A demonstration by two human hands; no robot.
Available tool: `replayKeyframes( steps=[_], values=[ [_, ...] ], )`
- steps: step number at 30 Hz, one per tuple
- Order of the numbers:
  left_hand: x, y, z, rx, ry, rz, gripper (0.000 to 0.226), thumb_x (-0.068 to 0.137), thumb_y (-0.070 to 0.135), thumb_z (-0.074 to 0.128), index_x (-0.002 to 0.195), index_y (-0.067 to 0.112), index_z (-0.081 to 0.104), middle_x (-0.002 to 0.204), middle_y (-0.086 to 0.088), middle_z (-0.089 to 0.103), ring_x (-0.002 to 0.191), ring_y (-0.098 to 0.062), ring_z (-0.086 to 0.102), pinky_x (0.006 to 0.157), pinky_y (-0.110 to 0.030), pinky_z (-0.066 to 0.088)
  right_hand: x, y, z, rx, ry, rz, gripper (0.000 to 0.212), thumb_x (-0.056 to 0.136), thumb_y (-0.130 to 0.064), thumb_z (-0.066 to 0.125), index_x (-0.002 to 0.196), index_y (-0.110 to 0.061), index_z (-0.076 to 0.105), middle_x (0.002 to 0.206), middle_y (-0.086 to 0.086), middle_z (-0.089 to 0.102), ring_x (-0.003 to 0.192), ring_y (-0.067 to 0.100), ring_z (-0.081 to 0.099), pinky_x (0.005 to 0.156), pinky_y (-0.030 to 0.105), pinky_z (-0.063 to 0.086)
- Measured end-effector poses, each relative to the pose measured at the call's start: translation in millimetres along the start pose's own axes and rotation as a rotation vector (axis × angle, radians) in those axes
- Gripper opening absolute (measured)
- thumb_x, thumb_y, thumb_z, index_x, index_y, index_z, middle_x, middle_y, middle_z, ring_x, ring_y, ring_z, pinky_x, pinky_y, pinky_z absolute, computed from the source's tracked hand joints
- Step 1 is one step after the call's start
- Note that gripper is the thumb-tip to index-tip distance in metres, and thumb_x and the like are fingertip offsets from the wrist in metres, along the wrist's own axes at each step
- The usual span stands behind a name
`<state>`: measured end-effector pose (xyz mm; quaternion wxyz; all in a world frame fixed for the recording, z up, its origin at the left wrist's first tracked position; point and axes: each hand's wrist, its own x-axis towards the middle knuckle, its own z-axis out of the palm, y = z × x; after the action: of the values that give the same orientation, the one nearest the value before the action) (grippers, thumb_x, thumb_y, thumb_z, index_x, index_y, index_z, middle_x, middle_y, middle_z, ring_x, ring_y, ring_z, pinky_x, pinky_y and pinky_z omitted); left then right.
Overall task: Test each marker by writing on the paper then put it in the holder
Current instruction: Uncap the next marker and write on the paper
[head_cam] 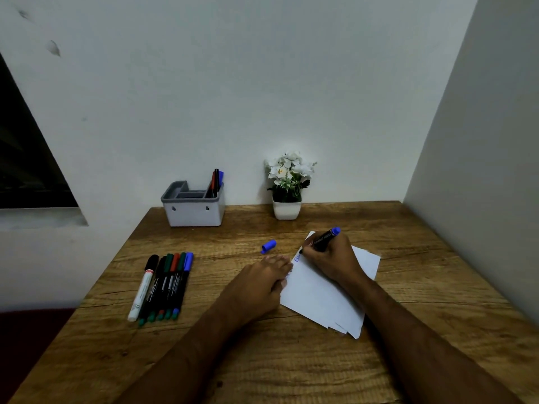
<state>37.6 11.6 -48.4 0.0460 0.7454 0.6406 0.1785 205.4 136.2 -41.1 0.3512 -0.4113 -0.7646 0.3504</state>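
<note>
Right grip [326,255] closed tight around the blue marker [323,238], tip down on the paper [320,293] — we read this as mid-test, blue scribble showing just beside the tip. Left grip [262,279] lies flat, fingers straight, holding nothing, pressing the paper's near edge so the sheet won't slide under the stroke. Blue cap [268,246] sits loose on the tabletop [291,368] just beyond the left grip, close enough to recap fast. Further left of that grip we count a row of untested markers [163,287], side by side. Holder [194,207] stands well beyond both grips at the wall — a few markers already upright in its right compartment. Small potted plant [287,188] beyond the right grip.
</note>
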Motion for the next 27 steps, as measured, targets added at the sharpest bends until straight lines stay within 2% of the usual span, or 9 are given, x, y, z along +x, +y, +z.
replayKeyframes(
  steps=[5, 10, 16, 20, 25, 27],
  values=[
    [0.0, 0.1, 1.4, -0.002, -0.006, -0.005, 0.049, 0.102, 0.024, 0.044, 0.15, 0.022, 0.04, 0.16, 0.005, 0.03, 0.148, -0.007, 0.021, 0.118, -0.024, 0.016, 0.8, -1.3, 0.2, -0.006, 0.004, 0.01, 0.006, 0.086, -0.01, 0.076, 0.084, -0.016, 0.076, 0.079, -0.005, 0.074, 0.075, 0.004, 0.07, 0.066, 0.017, 0.051],
    [0.7, -0.6, 1.6, -0.008, -0.013, -0.013, 0.049, 0.101, 0.024, 0.044, 0.15, 0.022, 0.039, 0.159, 0.005, 0.031, 0.148, -0.007, 0.022, 0.121, -0.027, 0.019, 1.5, -1.7, 1.3, 0.003, 0.004, 0.007, 0.009, 0.086, -0.011, 0.077, 0.081, -0.018, 0.076, 0.076, -0.007, 0.074, 0.072, -0.001, 0.069, 0.064, 0.013, 0.049],
    [0.7, -1.8, 3.0, 0.001, -0.023, -0.018, 0.049, 0.101, 0.025, 0.044, 0.15, 0.023, 0.039, 0.16, 0.005, 0.03, 0.149, -0.009, 0.021, 0.122, -0.033, 0.023, 2.0, -0.7, 1.3, 0.018, 0.023, 0.034, 0.005, 0.087, -0.013, 0.076, 0.084, -0.017, 0.077, 0.079, -0.005, 0.075, 0.076, 0.005, 0.071, 0.068, 0.02, 0.052],
    [0.2, -2.2, 3.1, 0.001, -0.008, -0.01, 0.049, 0.102, 0.025, 0.043, 0.15, 0.023, 0.039, 0.16, 0.006, 0.029, 0.148, -0.007, 0.021, 0.122, -0.029, 0.019, 0.6, -1.8, 0.9, 0.011, 0.007, -0.005, 0.005, 0.086, -0.009, 0.076, 0.085, -0.013, 0.078, 0.081, -0.002, 0.077, 0.08, 0.009, 0.073, 0.072, 0.024, 0.057],
    [-0.1, -1.4, 2.5, -0.005, 0.007, -0.01, 0.048, 0.102, 0.025, 0.043, 0.15, 0.024, 0.04, 0.159, 0.007, 0.03, 0.148, -0.006, 0.021, 0.119, -0.025, 0.015, 1.2, -4.0, -1.2, 0.068, 0.032, 0.026, 0.011, 0.088, -0.009, 0.074, 0.079, -0.016, 0.076, 0.07, -0.007, 0.072, 0.065, -0.003, 0.066, 0.06, 0.014, 0.047],
    [-0.2, -1.6, 2.2, -0.016, 0.029, -0.005, 0.047, 0.102, 0.025, 0.044, 0.149, 0.022, 0.041, 0.158, 0.007, 0.032, 0.147, -0.005, 0.023, 0.116, -0.02, 0.014, 0.7, -4.8, -2.5, 0.133, 0.061, 0.054, 0.017, 0.09, -0.009, 0.072, 0.075, -0.017, 0.074, 0.062, -0.009, 0.07, 0.058, -0.003, 0.064, 0.057, 0.015, 0.045]
  ],
)
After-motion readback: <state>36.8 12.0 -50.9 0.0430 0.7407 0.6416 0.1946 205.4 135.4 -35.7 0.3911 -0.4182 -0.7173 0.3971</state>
